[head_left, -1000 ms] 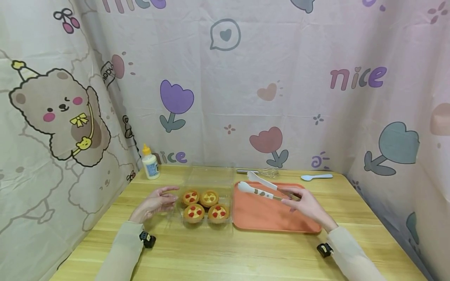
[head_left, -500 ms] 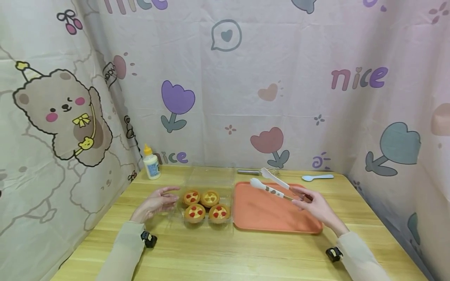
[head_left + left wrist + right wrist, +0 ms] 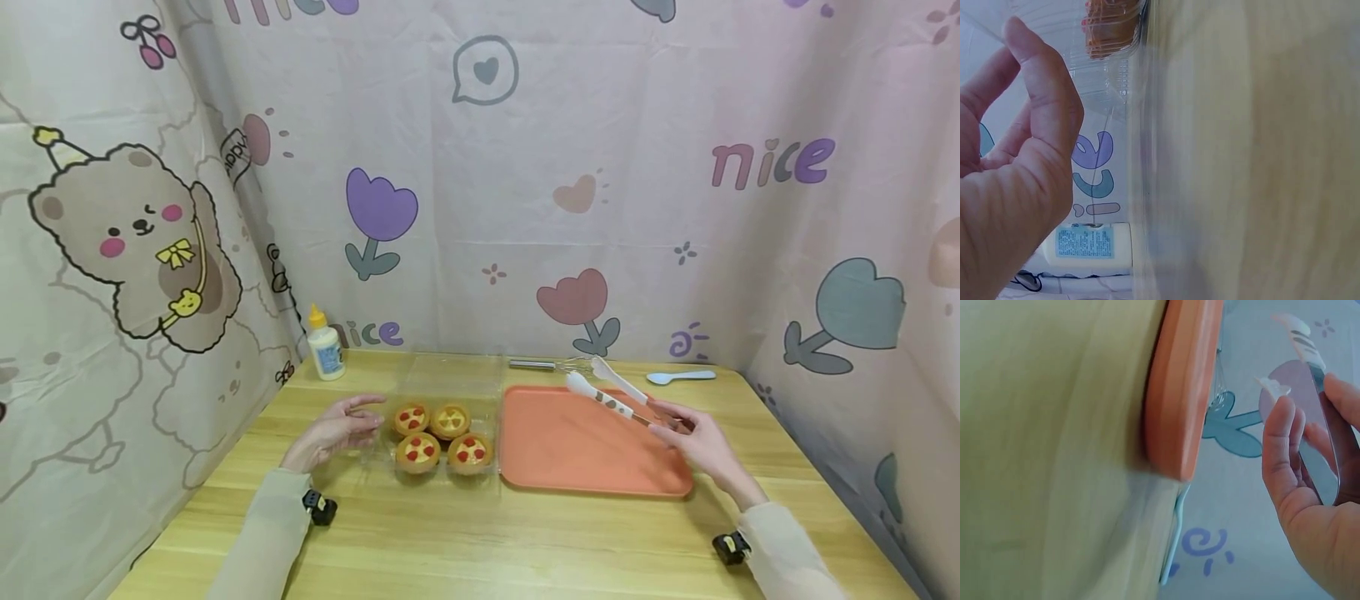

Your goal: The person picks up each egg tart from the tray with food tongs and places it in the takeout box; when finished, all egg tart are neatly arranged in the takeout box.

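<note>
Over the right part of an orange tray (image 3: 596, 454), my right hand (image 3: 701, 437) holds food tongs (image 3: 609, 403) by their metal bend. The white, brown-spotted arms spread apart, nothing between the tips. In the right wrist view the tongs' metal band (image 3: 1321, 406) runs between thumb and fingers, above the tray's side (image 3: 1175, 394). My left hand (image 3: 337, 433) pinches the left edge of a clear plastic box (image 3: 450, 379) with its lid folded back. Several small tarts (image 3: 417, 452) with red or yellow toppings sit in the box. In the left wrist view, the thumb (image 3: 1050, 94) overlaps the box's edge.
A glue bottle (image 3: 326, 352) with a yellow cap stands at the back left of the wooden table (image 3: 480, 542). Behind the tray lie a whisk (image 3: 532, 365) and a pale blue spoon (image 3: 681, 377). A printed curtain (image 3: 480, 167) hangs close behind and at both sides.
My right hand has moved right with the tongs, from over the tray's middle toward its right side. The left hand, box and tarts stay where they were.
</note>
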`<state>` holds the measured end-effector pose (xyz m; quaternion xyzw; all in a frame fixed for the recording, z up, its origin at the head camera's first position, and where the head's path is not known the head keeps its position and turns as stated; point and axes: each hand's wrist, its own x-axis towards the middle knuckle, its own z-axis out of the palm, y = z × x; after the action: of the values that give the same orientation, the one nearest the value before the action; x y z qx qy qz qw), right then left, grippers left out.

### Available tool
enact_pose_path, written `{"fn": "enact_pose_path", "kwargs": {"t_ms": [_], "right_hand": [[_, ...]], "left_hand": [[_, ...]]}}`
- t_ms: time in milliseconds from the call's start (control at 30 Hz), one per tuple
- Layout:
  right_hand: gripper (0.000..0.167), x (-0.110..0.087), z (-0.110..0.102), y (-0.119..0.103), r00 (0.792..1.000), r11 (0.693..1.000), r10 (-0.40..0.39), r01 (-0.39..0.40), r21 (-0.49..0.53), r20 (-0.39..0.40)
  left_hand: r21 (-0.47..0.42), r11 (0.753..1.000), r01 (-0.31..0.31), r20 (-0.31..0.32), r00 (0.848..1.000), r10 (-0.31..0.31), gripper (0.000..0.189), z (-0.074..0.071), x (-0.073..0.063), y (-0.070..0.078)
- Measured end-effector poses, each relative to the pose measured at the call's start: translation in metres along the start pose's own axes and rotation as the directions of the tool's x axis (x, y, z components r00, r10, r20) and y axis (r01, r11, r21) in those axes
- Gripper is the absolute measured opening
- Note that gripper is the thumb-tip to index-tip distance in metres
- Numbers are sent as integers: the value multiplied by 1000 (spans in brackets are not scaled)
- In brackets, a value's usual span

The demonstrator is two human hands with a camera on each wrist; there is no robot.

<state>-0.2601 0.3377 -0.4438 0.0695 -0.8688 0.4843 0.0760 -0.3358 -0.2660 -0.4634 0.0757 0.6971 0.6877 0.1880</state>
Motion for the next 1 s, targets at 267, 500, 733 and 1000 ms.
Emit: {"fn": "enact_pose_path", "kwargs": {"t_ms": [267, 500, 733, 1000], "right_hand": [[65, -4, -15, 11, 998, 996, 44, -41, 84, -36], [66, -11, -25, 18, 991, 992, 105, -98, 82, -87], [68, -14, -33, 26, 976, 985, 165, -156, 76, -139], [68, -19, -40, 34, 967, 980, 196, -191, 46, -164]], "left_hand": [[-6, 1000, 0, 6, 1000, 0, 68, 2, 0, 3], [19, 1000, 4, -6, 1000, -4, 65, 1, 0, 2], [-6, 1000, -2, 13, 1000, 2, 68, 1, -2, 1], [-5, 1000, -2, 6, 1000, 2, 67, 2, -2, 1]]}}
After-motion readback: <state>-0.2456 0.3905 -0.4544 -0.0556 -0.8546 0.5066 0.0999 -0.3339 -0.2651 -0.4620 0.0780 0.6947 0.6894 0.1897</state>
